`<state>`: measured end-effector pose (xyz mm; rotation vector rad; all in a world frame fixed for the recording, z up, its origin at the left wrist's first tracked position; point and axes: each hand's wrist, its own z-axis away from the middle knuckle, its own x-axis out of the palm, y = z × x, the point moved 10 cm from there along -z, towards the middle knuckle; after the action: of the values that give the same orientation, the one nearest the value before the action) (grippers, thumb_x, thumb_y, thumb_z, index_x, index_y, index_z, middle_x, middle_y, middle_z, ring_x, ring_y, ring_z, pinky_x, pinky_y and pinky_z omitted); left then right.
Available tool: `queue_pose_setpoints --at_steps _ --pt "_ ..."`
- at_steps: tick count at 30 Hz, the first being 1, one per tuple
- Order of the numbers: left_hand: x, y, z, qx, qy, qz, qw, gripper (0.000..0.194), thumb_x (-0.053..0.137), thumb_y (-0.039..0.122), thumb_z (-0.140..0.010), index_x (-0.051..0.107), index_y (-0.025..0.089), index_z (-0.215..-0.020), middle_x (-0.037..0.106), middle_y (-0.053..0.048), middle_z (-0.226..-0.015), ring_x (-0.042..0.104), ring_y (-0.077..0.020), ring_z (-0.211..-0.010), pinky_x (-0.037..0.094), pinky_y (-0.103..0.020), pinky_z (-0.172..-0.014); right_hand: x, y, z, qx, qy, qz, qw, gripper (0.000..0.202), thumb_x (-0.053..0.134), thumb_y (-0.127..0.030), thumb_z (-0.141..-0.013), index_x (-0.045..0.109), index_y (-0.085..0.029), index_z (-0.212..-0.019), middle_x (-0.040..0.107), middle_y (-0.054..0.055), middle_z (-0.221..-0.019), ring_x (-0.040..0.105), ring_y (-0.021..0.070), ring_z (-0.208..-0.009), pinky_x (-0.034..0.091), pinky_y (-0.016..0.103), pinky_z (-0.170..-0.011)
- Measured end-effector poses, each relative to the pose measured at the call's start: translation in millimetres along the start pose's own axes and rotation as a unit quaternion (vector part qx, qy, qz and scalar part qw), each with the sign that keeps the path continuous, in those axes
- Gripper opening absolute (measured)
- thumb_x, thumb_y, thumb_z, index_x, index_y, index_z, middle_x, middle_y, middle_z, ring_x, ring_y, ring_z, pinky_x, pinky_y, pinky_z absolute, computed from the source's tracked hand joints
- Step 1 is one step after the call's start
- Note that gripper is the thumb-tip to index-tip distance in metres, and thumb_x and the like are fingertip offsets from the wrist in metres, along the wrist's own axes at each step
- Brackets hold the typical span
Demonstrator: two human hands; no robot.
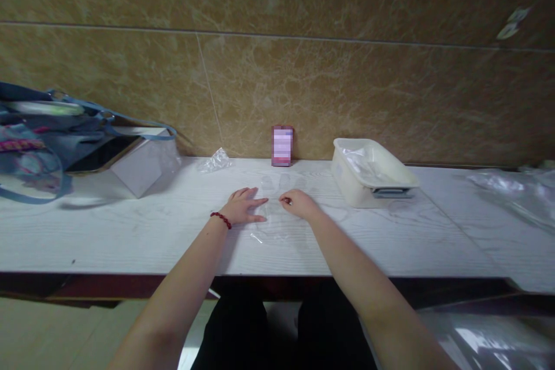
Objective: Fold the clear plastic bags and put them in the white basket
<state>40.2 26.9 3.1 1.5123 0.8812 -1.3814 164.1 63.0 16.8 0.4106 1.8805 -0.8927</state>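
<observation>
Hands rest on a white wood-grain surface [130, 231] against a brown marble wall. Left hand [245, 206], with a red bead bracelet [221, 219] at the wrist, lies flat with fingers spread on the edge of a clear plastic bag [277, 217]. Right hand [299, 203] is curled, fingertips pinching the same bag, which lies flat between both hands. White plastic tub [368, 176] stands to the right; small pink box [282, 145] stands behind; blue bag [39, 144] sits far left.
</observation>
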Motion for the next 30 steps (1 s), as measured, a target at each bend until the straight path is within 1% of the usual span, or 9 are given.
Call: queue_pose_setpoints --at_steps 4,8,11,13,15,17,21,25,30 --pt "0.7 1 0 -0.002 -0.012 -0.005 1.0 0.075 0.042 0.074 -0.055 0.034 0.042 -0.122 0.024 -0.004 -0.137 0.02 -0.0318 -0.122 0.017 -0.047 -0.095 -5 7 3 0.039 -0.018 0.029 0.999 0.02 0.049 -0.023 -0.073 0.064 -0.02 -0.086 0.064 0.001 -0.078 0.054 0.011 -0.072 0.037 0.021 -0.07" --pt "-0.1 1 1 -0.01 -0.014 -0.008 1.0 0.077 0.043 0.073 -0.054 0.034 0.041 -0.123 0.024 -0.004 -0.137 0.019 -0.0321 -0.122 0.015 -0.046 -0.096 -22 16 9 0.12 -0.009 0.083 0.989 0.021 0.046 -0.024 -0.075 0.064 -0.021 -0.086 0.063 0.004 -0.084 0.054 0.0134 -0.077 0.038 0.023 -0.071" --pt "-0.9 1 1 -0.014 -0.011 -0.007 1.0 0.077 0.043 0.074 -0.054 0.034 0.041 -0.123 0.024 -0.004 -0.137 0.018 -0.0321 -0.122 0.014 -0.046 -0.096 -34 1 10 0.136 0.023 0.14 0.98 0.024 0.041 -0.024 -0.079 0.063 -0.02 -0.089 0.061 0.007 -0.091 0.051 0.0172 -0.089 0.036 0.028 -0.078" --pt "-0.5 1 1 -0.017 -0.013 -0.006 1.0 0.078 0.043 0.074 -0.053 0.034 0.041 -0.123 0.024 -0.004 -0.137 0.018 -0.0325 -0.122 0.013 -0.047 -0.096 -28 -24 9 0.083 0.011 0.144 0.986 0.028 0.037 -0.027 -0.082 0.059 -0.021 -0.097 0.059 0.006 -0.1 0.048 0.0178 -0.096 0.034 0.031 -0.083" --pt "-0.4 1 1 -0.02 -0.014 -0.006 1.0 0.079 0.042 0.075 -0.052 0.034 0.041 -0.123 0.024 -0.004 -0.137 0.018 -0.0326 -0.123 0.013 -0.047 -0.096 -13 -46 13 0.025 -0.028 0.136 0.99 0.034 0.031 -0.033 -0.084 0.052 -0.023 -0.109 0.053 0.005 -0.112 0.045 0.0178 -0.104 0.03 0.034 -0.089" --pt "-0.4 1 1 -0.022 -0.016 -0.006 1.0 0.08 0.042 0.076 -0.052 0.034 0.041 -0.123 0.023 -0.004 -0.137 0.018 -0.0322 -0.123 0.013 -0.047 -0.096 1 -55 21 0.003 -0.068 0.139 0.988 0.041 0.025 -0.04 -0.085 0.043 -0.025 -0.119 0.044 0.005 -0.124 0.037 0.0197 -0.113 0.022 0.042 -0.095" --pt "0.5 3 2 -0.014 -0.031 -0.011 0.999 0.082 0.044 0.075 -0.051 0.031 0.04 -0.125 0.02 -0.004 -0.139 0.015 -0.0326 -0.124 0.011 -0.048 -0.096 14 -38 39 0.043 -0.123 0.16 0.978 0.051 0.019 -0.053 -0.082 0.024 -0.034 -0.129 0.022 0.002 -0.138 0.017 0.0281 -0.124 0.007 0.059 -0.093" --pt "2.9 7 5 0.008 -0.072 -0.022 0.997 0.092 0.049 0.072 -0.049 0.022 0.037 -0.129 0.011 -0.006 -0.141 0.009 -0.0347 -0.125 0.009 -0.049 -0.096 16 -25 45 0.071 -0.153 0.158 0.973 0.053 0.015 -0.057 -0.081 0.015 -0.038 -0.13 0.012 -0.001 -0.14 0.007 0.029 -0.126 0.001 0.061 -0.091" --pt "9.1 11 8 0.032 -0.126 -0.041 0.991 0.103 0.055 0.069 -0.045 0.013 0.033 -0.132 0.001 -0.01 -0.141 0.001 -0.0349 -0.126 0.006 -0.051 -0.097 17 -26 45 0.071 -0.168 0.16 0.97 0.054 0.016 -0.058 -0.08 0.012 -0.038 -0.131 0.008 -0.001 -0.141 0.004 0.0285 -0.127 -0.001 0.062 -0.091"
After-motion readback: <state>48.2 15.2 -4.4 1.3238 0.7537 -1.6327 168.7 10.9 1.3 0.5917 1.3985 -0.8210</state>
